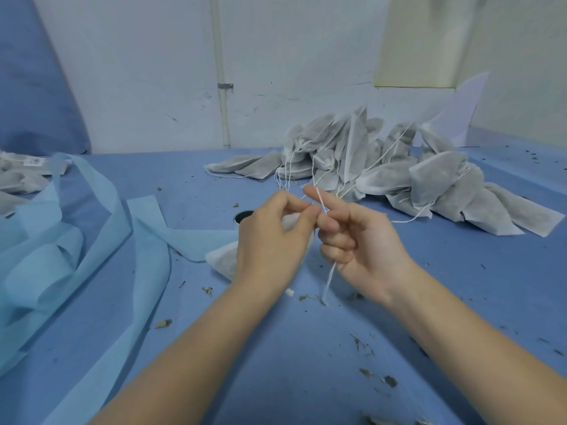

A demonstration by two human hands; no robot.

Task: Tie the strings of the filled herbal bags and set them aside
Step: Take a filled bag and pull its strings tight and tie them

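Left hand (pixel 270 237) grips a filled herbal bag (pixel 222 262) and pinches its string (pixel 329 276); right hand (pixel 359 240) loops it round the forefinger.

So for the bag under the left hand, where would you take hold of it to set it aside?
Probably by the gathered neck, where the string comes out, pinched from above. The bag lies flat on the table with its filled body pointing left, mostly covered by the left hand. The right hand already has the string looped over its forefinger, so lifting by the neck keeps the knot tight.
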